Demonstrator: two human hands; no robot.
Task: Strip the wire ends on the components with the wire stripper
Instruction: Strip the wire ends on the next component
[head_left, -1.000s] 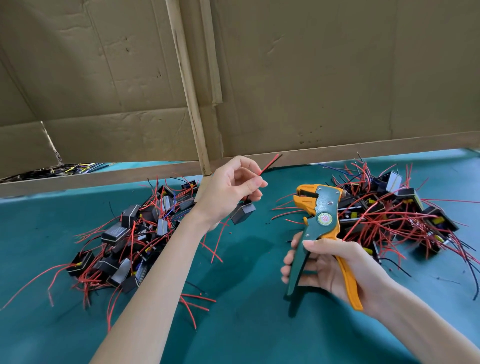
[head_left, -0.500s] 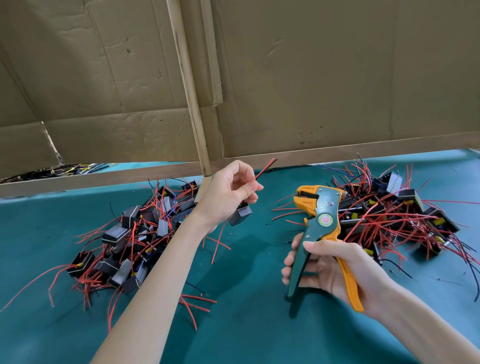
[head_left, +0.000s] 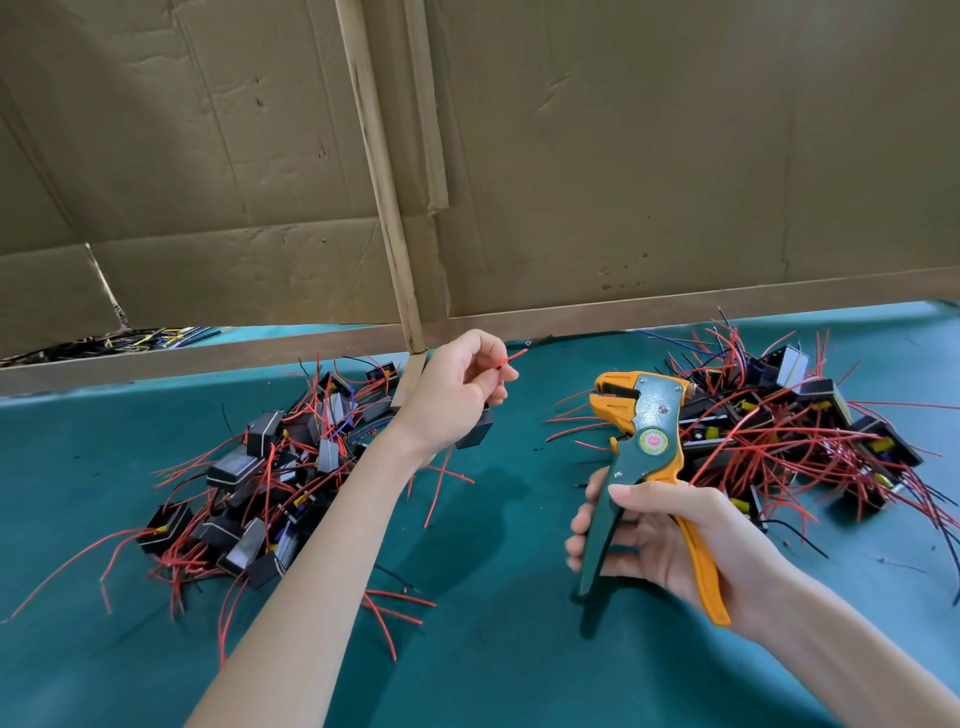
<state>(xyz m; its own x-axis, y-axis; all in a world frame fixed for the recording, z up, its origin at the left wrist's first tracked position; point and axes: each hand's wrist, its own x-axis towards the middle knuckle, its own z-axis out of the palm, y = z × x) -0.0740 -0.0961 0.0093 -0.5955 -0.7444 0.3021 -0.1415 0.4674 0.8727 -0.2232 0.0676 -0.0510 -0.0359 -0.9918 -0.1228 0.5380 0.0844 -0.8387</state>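
Your left hand (head_left: 457, 395) pinches a thin red wire (head_left: 511, 358) between thumb and fingertips, and only a short end pokes out past them toward the wire stripper (head_left: 644, 452). The small black component (head_left: 475, 434) it belongs to appears to hang just below your palm, off the green table (head_left: 493, 649). Your right hand (head_left: 670, 540) is wrapped around the stripper's handles, fingers curled on the green one and the orange one lying in your palm. The tool's mouth faces your left hand but stands apart from the wire. Judge the wire as light and limp: it will likely bend if you push it in by a long free end, so hold it close to the tip as you do now. Its coating looks smooth and may slide through your fingers when the tool pulls, so pinch firmly. The component looks like a light, hard little box. Take the pull on the wire itself, since the joint where wire meets box is probably the weak spot. The stripper is rigid and the heavier thing, so grip it low on both handles. More components with red wires lie heaped outside your left forearm (head_left: 270, 478) and beyond your right hand (head_left: 810, 431).
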